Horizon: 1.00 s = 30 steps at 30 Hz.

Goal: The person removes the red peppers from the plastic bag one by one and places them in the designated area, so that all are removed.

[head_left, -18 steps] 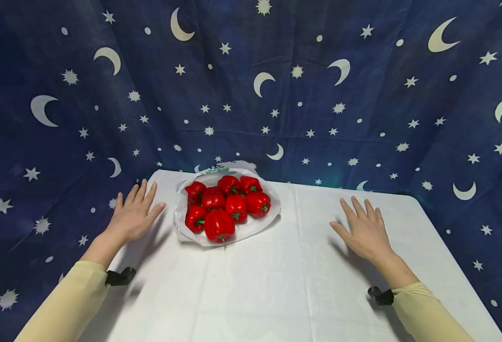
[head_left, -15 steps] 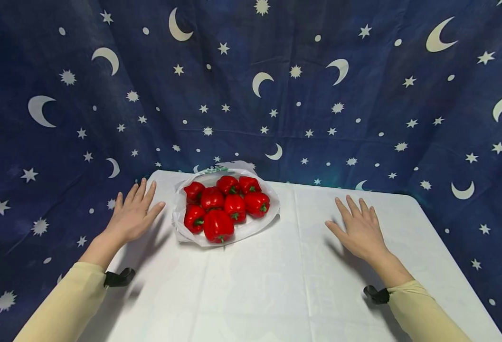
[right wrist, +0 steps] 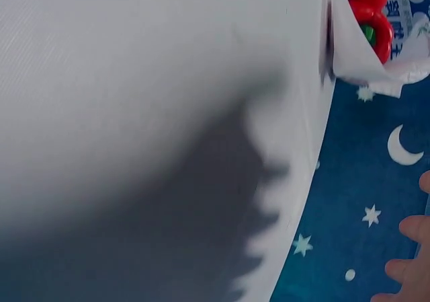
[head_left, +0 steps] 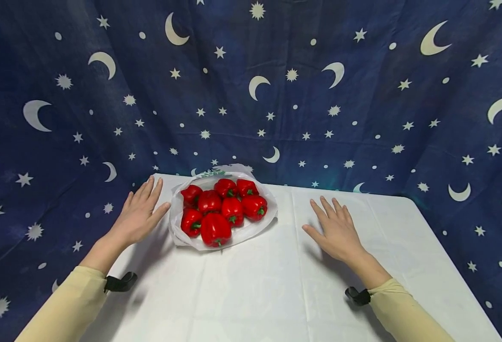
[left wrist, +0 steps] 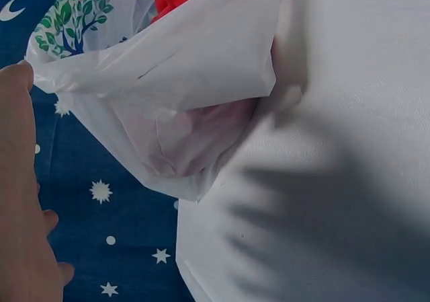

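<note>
A white plastic bag (head_left: pixel 251 232) lies spread wide on the table, with several red bell peppers (head_left: pixel 215 230) in it. Its side carries a printed green tree, seen in the left wrist view. My left hand (head_left: pixel 137 218) is raised just left of the bag, fingers straight and thumb toward its rim, holding nothing. To the right of the bag, across a stretch of tablecloth, my right hand (head_left: pixel 335 232) hovers palm down with fingers spread. In the right wrist view its fingertips (right wrist: pixel 415 229) show at the right edge, and its shadow falls on the cloth.
The table (head_left: pixel 251 294) has a white cloth and rounded far corners. Behind it and at both sides hangs a dark blue curtain (head_left: pixel 276 104) printed with moons and stars. Each wrist wears a black camera mount (head_left: pixel 121 282).
My right hand has moved left toward the bag. My left hand has shifted slightly closer to the bag's left rim. The head view has tilted a little.
</note>
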Motion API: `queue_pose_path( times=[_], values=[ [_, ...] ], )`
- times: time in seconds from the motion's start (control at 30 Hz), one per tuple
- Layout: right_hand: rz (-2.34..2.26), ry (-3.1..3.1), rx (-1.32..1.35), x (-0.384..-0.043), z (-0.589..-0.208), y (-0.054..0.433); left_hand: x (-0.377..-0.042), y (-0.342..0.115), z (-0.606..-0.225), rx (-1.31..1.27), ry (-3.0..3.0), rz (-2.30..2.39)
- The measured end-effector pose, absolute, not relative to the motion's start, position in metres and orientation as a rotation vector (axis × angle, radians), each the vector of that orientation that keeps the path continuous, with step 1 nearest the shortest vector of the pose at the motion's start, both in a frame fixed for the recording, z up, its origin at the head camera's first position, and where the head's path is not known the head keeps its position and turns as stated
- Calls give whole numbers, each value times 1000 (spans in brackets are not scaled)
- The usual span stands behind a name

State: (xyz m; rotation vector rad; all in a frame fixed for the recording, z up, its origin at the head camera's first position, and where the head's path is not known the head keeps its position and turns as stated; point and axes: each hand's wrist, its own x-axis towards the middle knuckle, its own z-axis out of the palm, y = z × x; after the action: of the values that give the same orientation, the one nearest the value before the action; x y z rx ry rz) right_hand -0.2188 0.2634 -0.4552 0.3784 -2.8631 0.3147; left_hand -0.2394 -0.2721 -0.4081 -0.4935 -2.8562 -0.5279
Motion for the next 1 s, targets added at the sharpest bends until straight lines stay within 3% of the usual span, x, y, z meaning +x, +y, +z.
queue_pose_path(
  times=[1.0],
  values=[
    [441,-2853,721,-218,-449,178,-250,-257,-402,-857,-2763,-1121]
  ],
)
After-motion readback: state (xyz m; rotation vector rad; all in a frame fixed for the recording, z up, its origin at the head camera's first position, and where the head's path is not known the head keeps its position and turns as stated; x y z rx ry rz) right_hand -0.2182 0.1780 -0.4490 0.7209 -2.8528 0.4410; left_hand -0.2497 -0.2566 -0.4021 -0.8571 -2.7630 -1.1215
